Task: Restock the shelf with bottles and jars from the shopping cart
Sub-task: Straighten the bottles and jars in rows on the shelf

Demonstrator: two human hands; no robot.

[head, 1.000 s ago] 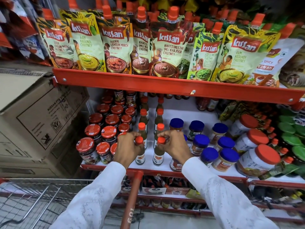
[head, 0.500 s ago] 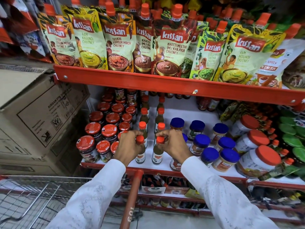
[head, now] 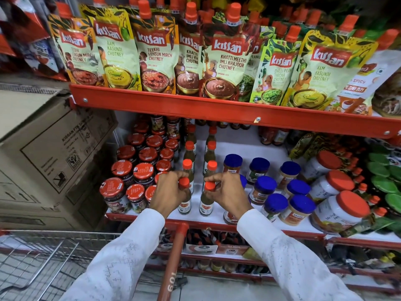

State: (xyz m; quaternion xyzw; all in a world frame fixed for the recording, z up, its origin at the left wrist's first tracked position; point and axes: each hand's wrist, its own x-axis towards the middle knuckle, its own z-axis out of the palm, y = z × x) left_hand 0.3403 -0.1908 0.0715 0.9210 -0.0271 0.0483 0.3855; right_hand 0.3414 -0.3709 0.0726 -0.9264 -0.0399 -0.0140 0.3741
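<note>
- You are in the placing step: your left hand (head: 168,192) has its grip closed round the red cap of the left sauce bottle (head: 184,202), and your right hand (head: 225,193) pinches the cap of the right sauce bottle (head: 206,203).
- Both bottles stand upright at the front of the shelf (head: 217,223), each heading a row of like bottles, between the red-lidded jars (head: 134,174) and the blue-lidded jars (head: 280,203).
- Next, you likely let go cleanly, without tipping them, then reach back to the shopping cart (head: 43,257).
</note>
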